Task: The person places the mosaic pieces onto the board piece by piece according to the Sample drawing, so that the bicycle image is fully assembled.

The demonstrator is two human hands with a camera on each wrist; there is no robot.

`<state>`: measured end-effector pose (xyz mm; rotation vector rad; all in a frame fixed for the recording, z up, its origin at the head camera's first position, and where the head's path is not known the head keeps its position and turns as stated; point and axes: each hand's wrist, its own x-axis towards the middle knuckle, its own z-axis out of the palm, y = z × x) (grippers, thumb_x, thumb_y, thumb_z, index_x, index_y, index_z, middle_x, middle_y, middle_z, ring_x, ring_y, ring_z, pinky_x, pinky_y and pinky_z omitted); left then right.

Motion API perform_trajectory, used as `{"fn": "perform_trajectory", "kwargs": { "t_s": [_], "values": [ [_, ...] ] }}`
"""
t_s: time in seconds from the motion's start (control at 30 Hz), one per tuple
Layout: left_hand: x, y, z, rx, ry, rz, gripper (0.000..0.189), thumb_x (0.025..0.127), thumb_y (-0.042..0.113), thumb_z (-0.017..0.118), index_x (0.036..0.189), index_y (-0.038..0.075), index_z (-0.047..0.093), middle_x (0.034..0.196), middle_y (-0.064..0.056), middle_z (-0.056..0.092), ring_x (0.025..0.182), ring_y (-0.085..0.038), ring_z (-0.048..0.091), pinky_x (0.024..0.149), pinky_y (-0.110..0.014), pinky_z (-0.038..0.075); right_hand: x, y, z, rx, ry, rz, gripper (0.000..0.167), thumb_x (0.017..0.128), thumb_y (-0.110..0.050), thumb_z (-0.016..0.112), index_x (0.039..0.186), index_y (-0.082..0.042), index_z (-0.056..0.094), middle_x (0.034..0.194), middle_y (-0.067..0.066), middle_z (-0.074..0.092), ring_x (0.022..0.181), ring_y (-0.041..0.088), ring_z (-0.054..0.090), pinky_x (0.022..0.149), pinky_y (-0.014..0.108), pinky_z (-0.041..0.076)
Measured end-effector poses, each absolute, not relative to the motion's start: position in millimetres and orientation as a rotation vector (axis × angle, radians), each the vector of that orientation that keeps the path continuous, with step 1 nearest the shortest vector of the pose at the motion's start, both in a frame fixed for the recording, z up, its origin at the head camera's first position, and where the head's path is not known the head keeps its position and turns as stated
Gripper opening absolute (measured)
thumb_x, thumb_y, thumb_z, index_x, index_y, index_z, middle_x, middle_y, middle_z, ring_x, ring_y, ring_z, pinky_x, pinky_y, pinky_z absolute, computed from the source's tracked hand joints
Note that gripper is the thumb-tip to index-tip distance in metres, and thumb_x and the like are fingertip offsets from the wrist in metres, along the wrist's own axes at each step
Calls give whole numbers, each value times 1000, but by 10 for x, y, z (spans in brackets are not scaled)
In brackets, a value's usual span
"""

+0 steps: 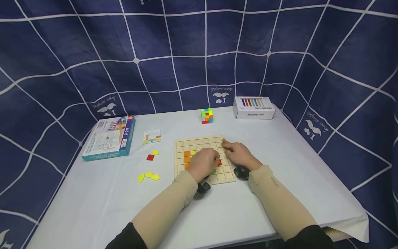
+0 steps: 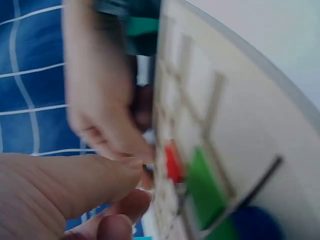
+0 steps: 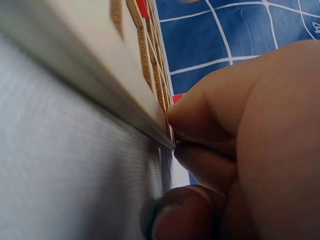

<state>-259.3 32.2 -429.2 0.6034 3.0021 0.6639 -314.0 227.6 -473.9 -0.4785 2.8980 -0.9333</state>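
Observation:
A square wooden grid board (image 1: 181, 147) lies on the table, with orange tiles (image 1: 187, 159), a yellow tile (image 1: 193, 152), a red tile (image 1: 219, 162) and a green tile (image 2: 205, 187) in its cells. My left hand (image 1: 203, 162) is bent over the middle of it, fingertips close to the red tile. In the left wrist view its thumb (image 2: 110, 172) stretches above curled fingers; I cannot tell whether a small piece is between them. At the board's right edge, my right hand (image 1: 240, 155) pinches the rim between thumb and fingers (image 3: 210, 165). A blue tile (image 2: 257, 222) shows blurred.
Left of the board lie loose yellow pieces (image 1: 149, 174), a red square (image 1: 150, 157) and a pattern card (image 1: 152, 136). Farther left is a flat game box (image 1: 107, 138). Behind stand a colour cube (image 1: 206, 116) and a white box (image 1: 254, 108), near the blue checked curtain (image 1: 186, 41).

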Motion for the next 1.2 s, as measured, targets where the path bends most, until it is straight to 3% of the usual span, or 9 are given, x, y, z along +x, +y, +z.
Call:
{"fn": "perform_trajectory", "kwargs": {
  "t_s": [0.17, 0.37, 0.6, 0.7, 0.83, 1.03, 1.2],
  "values": [
    [-2516, -75, -4161, 511, 3106, 816, 20, 95, 28, 72, 113, 20, 80, 103, 4, 74, 89, -15, 67, 64, -30, 50, -3131, 2252, -4745, -460, 2869, -955, 46, 102, -18, 54, 147, -8, 54, 159, 2, 42, 145, 33, 43, 116, 52, 37],
    [-2563, -967, -4210, 26, 3210, 918, 26, 94, 32, 70, 116, 20, 78, 106, -1, 74, 87, -23, 65, 63, -35, 46, -3130, 2273, -4725, -440, 2859, -926, 48, 102, -17, 54, 149, -8, 52, 162, 1, 39, 148, 33, 39, 118, 53, 35],
    [-2649, -1671, -4516, -375, 3077, 856, 45, 90, 40, 76, 121, 9, 69, 113, -14, 68, 84, -28, 62, 67, -38, 45, -3119, 2319, -4704, -432, 2854, -900, 48, 102, -18, 54, 149, -7, 52, 162, 1, 38, 149, 33, 38, 118, 53, 34],
    [-2683, -1740, -4604, -370, 3050, 829, 50, 88, 42, 78, 121, 5, 67, 110, -17, 69, 84, -30, 61, 68, -38, 45, -3107, 2319, -4712, -424, 2840, -919, 48, 102, -17, 54, 149, -7, 52, 162, 1, 38, 149, 33, 38, 119, 53, 33],
    [-2685, -1718, -4621, -328, 3084, 762, 43, 89, 36, 78, 118, 6, 70, 108, -17, 71, 84, -30, 62, 69, -39, 45, -3099, 2307, -4721, -436, 2831, -942, 48, 102, -17, 53, 149, -6, 51, 163, 2, 38, 149, 33, 37, 119, 53, 33],
    [-2624, -1566, -4572, -155, 3058, 769, 35, 87, 31, 82, 115, 10, 73, 104, -9, 74, 78, -23, 61, 66, -35, 46, -3092, 2287, -4702, -439, 2829, -977, 48, 102, -18, 55, 149, -6, 52, 162, 2, 38, 149, 31, 37, 119, 52, 33],
    [-2586, -1487, -4582, -29, 3028, 772, 38, 85, 30, 84, 118, 16, 74, 111, -5, 74, 92, -24, 62, 81, -41, 49, -3094, 2260, -4700, -445, 2829, -979, 48, 103, -18, 55, 149, -6, 52, 162, 3, 38, 149, 32, 38, 119, 53, 32]
  ]
}}
